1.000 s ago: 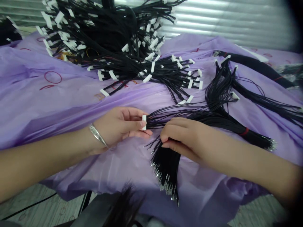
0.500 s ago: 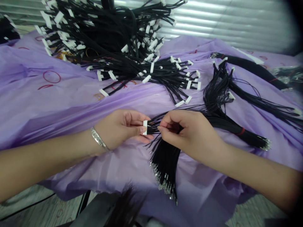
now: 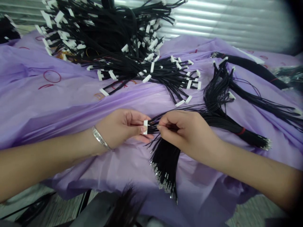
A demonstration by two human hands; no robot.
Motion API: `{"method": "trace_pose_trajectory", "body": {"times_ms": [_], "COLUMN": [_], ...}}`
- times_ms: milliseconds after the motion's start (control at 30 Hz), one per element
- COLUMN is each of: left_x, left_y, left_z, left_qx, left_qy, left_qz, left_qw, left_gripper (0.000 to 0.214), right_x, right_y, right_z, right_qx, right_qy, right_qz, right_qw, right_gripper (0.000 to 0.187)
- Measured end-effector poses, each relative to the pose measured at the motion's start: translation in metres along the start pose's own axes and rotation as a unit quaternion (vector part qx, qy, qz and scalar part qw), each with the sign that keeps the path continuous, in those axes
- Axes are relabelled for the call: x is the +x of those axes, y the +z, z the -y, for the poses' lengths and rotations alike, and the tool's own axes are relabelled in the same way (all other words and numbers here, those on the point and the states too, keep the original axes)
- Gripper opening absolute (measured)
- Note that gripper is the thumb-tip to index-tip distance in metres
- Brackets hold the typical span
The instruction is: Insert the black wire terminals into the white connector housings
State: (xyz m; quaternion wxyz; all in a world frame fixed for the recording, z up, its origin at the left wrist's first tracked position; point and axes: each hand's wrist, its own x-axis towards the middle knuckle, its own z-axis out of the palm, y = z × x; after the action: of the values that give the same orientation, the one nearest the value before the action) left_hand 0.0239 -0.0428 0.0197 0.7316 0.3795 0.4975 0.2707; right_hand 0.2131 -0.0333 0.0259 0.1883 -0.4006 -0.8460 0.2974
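Between thumb and fingers, my left hand (image 3: 129,126) pinches a small white connector housing (image 3: 145,127). Several black wires run from the housing's right side toward my other hand. Close by on the right, my right hand (image 3: 184,127) is closed in a pinch on a thin wire, its tip at the housing's wire side. Under the right hand a fan of loose black wires (image 3: 165,160) hangs toward me, with bare silver terminals at the ends. Part of that bundle is hidden behind the hand.
A large heap of finished black cables (image 3: 106,34) with white connectors lies at the back. Red-banded wire bundles (image 3: 236,126) stretch to the right. A red rubber band (image 3: 52,76) rests on the purple cloth (image 3: 71,104). Slatted blinds (image 3: 224,25) stand behind.
My right hand has shifted very slightly left, closer to the white connector. The left hand keeps its grip, almost unmoved.
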Motion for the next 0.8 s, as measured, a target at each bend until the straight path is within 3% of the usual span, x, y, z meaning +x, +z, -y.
{"method": "trace_pose_trajectory", "body": {"times_ms": [233, 400, 500, 600, 800], "left_x": [0.000, 0.000, 0.001, 0.002, 0.002], "left_y": [0.001, 0.001, 0.000, -0.003, -0.007], "left_z": [0.002, -0.001, -0.003, -0.004, -0.002], "left_qx": [0.024, -0.009, -0.061, -0.088, -0.077], "left_qy": [0.010, 0.020, 0.000, -0.019, -0.006], "left_qz": [0.005, 0.003, -0.031, -0.050, -0.033], "left_qw": [1.000, 1.000, 0.998, 0.995, 0.996], "left_gripper": [0.013, 0.011, 0.011, 0.011, 0.008], "right_x": [0.002, -0.004, -0.008, -0.007, -0.002], "right_y": [0.006, -0.006, -0.012, -0.011, -0.008], "right_z": [-0.002, 0.005, 0.001, -0.007, -0.009], "right_qx": [-0.018, -0.165, -0.197, -0.173, -0.113], "right_qy": [-0.015, -0.128, -0.190, -0.200, -0.190], "right_qz": [-0.006, -0.035, 0.036, 0.135, 0.147], "right_qw": [1.000, 0.977, 0.961, 0.955, 0.964], "right_gripper": [0.011, 0.015, 0.019, 0.016, 0.015]}}
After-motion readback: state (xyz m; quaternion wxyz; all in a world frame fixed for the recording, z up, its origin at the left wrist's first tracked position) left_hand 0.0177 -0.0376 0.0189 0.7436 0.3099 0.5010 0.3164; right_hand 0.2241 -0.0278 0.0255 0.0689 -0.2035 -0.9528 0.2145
